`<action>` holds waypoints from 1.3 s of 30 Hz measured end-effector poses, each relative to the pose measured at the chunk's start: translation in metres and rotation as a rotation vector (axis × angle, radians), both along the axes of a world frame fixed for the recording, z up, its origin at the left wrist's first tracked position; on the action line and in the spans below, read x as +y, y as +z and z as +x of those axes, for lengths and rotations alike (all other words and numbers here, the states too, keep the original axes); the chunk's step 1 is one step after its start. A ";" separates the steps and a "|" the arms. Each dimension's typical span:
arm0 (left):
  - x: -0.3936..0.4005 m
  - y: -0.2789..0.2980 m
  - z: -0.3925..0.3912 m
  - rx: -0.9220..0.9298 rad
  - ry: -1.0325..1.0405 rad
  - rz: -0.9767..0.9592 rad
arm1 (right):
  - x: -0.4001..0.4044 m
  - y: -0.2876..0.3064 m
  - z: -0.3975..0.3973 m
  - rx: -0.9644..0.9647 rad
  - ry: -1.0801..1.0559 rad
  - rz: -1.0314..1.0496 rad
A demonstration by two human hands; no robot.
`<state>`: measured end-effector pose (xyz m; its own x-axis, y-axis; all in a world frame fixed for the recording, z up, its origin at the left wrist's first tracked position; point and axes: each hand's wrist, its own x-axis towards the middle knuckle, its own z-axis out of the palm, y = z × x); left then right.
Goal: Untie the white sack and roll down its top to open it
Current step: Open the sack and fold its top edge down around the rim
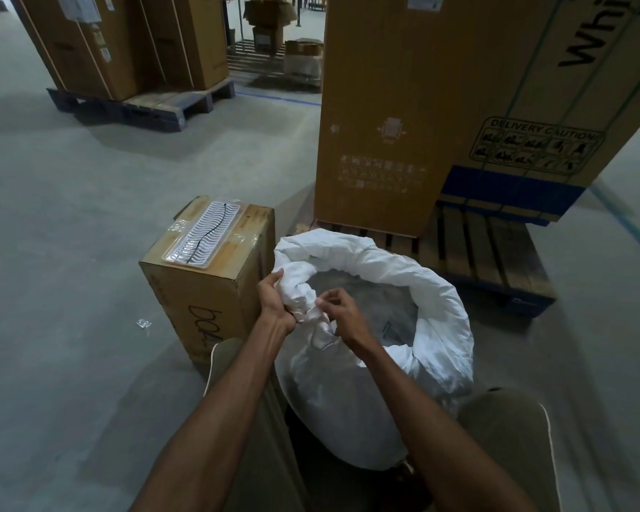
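Pinching bunched fabric at the near rim, the fingers (274, 280) of the left hand (276, 303) and right hand (342, 314) grip one white sack (377, 349) standing on the floor (71, 234) between the knees. It looks untied, mouth open and mostly rolled; the near edge remains. One small box (207, 275) stands beside it.

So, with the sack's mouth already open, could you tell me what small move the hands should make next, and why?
Probably fold the bunched near-left rim outward and down. The white sack gapes, with its far and right rim already rolled, while the left hand and right hand grip a crumpled stretch that looks unrolled.
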<state>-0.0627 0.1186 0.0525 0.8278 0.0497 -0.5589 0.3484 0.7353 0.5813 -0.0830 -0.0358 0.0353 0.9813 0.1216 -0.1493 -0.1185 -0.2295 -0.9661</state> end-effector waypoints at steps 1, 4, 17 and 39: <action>-0.002 0.004 0.000 -0.031 -0.037 -0.021 | -0.001 0.002 0.001 -0.043 -0.025 -0.042; -0.002 0.016 -0.005 -0.067 -0.169 -0.003 | -0.001 0.013 0.012 -0.375 0.050 -0.253; 0.020 0.026 -0.011 -0.089 -0.636 0.347 | 0.036 0.060 0.105 -0.762 0.774 -1.602; 0.032 0.010 0.082 -0.046 -0.833 0.961 | -0.011 0.046 0.176 -0.684 0.641 -1.480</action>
